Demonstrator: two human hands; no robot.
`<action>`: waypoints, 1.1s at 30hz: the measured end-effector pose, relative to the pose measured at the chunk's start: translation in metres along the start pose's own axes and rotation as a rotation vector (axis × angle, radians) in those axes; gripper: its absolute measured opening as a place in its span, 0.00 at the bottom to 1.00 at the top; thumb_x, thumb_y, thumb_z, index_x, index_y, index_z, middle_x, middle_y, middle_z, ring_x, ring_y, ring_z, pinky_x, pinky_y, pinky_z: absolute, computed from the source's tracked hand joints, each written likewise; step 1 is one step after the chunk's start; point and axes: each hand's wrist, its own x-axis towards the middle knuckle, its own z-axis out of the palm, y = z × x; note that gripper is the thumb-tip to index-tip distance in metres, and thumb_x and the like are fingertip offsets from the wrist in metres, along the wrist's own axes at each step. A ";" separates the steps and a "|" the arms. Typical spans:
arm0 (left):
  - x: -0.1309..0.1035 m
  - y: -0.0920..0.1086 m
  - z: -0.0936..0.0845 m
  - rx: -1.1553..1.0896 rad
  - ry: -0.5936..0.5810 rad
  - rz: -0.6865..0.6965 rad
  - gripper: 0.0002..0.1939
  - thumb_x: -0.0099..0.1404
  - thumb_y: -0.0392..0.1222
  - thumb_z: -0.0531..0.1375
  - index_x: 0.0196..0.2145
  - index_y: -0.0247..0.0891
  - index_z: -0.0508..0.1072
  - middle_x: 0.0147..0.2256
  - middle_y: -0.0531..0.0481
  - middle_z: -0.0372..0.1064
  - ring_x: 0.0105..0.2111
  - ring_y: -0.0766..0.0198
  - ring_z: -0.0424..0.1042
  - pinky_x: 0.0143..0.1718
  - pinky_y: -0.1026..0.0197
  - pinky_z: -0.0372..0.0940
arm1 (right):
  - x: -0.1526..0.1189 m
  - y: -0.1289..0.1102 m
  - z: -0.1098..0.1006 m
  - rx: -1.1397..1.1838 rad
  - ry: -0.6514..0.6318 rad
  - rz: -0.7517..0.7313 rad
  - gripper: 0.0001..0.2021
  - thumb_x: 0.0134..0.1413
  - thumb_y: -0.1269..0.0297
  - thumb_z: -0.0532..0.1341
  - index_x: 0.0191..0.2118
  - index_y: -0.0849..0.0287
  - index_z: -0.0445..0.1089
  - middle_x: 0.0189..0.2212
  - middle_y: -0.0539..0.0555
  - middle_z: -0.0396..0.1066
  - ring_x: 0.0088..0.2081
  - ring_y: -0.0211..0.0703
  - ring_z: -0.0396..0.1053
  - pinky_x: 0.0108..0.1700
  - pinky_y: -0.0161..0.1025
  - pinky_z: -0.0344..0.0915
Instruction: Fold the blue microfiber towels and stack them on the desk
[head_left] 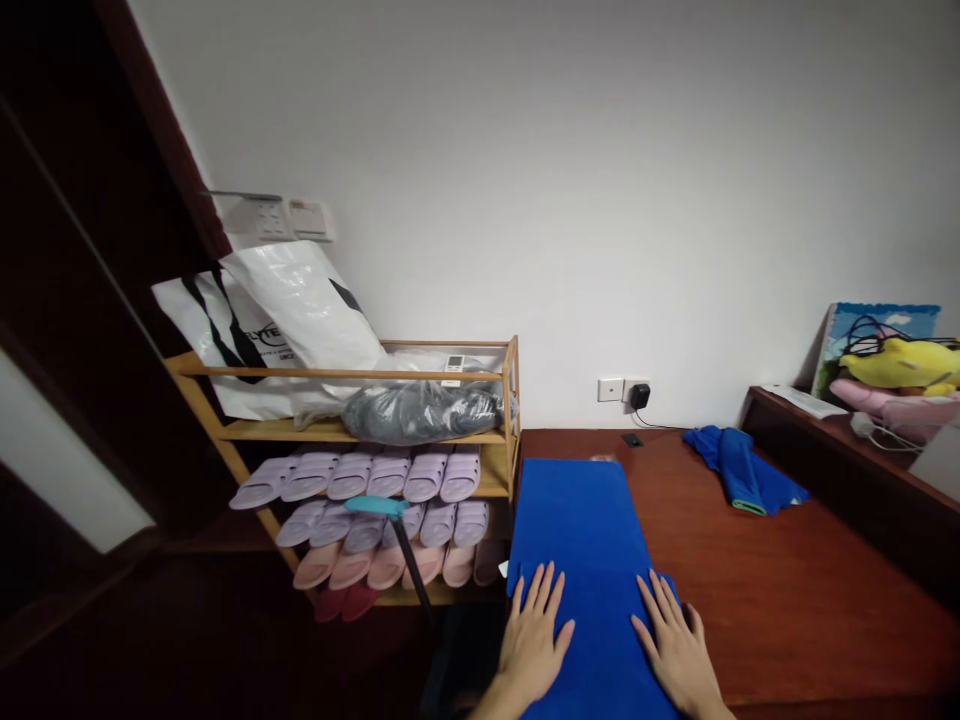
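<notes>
A blue cloth [581, 520] lies flat in a long strip over the left part of the reddish-brown table [750, 620]. My left hand [534, 640] rests palm down on its left side, fingers spread and holding nothing. On the right side of the cloth lies my right hand [675, 640], also flat with fingers apart. A fold or layer edge crosses the cloth near my fingertips. The near end of the cloth runs out of view at the bottom.
Left of the table stands a wooden rack [341, 432] with slippers and bags. Another blue cloth [739, 470] lies crumpled at the back right. A black plug [639, 396] sits in the wall socket. A raised ledge [847, 450] at right holds a yellow plush toy [900, 363].
</notes>
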 end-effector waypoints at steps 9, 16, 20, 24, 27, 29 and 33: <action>0.004 -0.019 -0.001 -0.044 0.134 -0.149 0.24 0.70 0.44 0.44 0.62 0.44 0.56 0.61 0.47 0.56 0.61 0.54 0.55 0.59 0.47 0.51 | 0.011 0.026 -0.015 0.218 0.124 0.068 0.25 0.60 0.46 0.43 0.61 0.42 0.55 0.62 0.52 0.55 0.61 0.53 0.54 0.58 0.57 0.52; 0.027 -0.050 -0.031 -0.158 -0.005 -0.175 0.12 0.63 0.40 0.55 0.45 0.46 0.70 0.45 0.49 0.69 0.48 0.55 0.65 0.53 0.50 0.55 | 0.048 0.051 -0.006 0.229 0.011 0.199 0.21 0.50 0.49 0.51 0.48 0.46 0.68 0.47 0.58 0.69 0.49 0.59 0.64 0.48 0.56 0.59; 0.036 -0.067 -0.033 -0.337 -0.100 -0.233 0.08 0.58 0.45 0.60 0.36 0.44 0.69 0.40 0.51 0.67 0.45 0.55 0.64 0.49 0.54 0.56 | 0.053 0.051 -0.012 0.292 -0.014 0.230 0.13 0.45 0.50 0.55 0.33 0.49 0.70 0.41 0.55 0.70 0.46 0.57 0.65 0.45 0.52 0.61; 0.045 -0.080 -0.030 -0.592 -0.080 -0.271 0.15 0.49 0.50 0.66 0.27 0.39 0.67 0.34 0.52 0.62 0.40 0.57 0.62 0.44 0.58 0.56 | 0.053 0.048 -0.024 0.546 0.010 0.223 0.14 0.43 0.48 0.57 0.28 0.53 0.65 0.30 0.52 0.69 0.37 0.50 0.66 0.39 0.43 0.62; 0.045 -0.085 -0.034 -0.693 -0.081 -0.255 0.18 0.50 0.55 0.64 0.28 0.39 0.65 0.30 0.55 0.60 0.34 0.62 0.62 0.38 0.62 0.56 | 0.048 0.046 -0.038 0.824 0.021 0.145 0.17 0.45 0.45 0.57 0.26 0.55 0.59 0.24 0.48 0.64 0.29 0.42 0.63 0.34 0.38 0.62; 0.040 -0.087 -0.042 -0.752 -0.108 -0.249 0.20 0.51 0.58 0.62 0.29 0.39 0.65 0.25 0.59 0.57 0.29 0.65 0.60 0.32 0.64 0.55 | 0.043 0.044 -0.051 0.939 0.032 0.110 0.18 0.46 0.44 0.59 0.25 0.55 0.58 0.23 0.47 0.61 0.27 0.40 0.60 0.32 0.35 0.60; 0.026 -0.081 -0.070 -0.918 -0.164 -0.247 0.21 0.50 0.58 0.63 0.31 0.39 0.64 0.18 0.64 0.51 0.20 0.70 0.53 0.24 0.67 0.47 | 0.033 0.039 -0.084 1.022 -0.024 0.125 0.17 0.45 0.47 0.63 0.30 0.57 0.65 0.27 0.48 0.66 0.29 0.39 0.63 0.32 0.34 0.61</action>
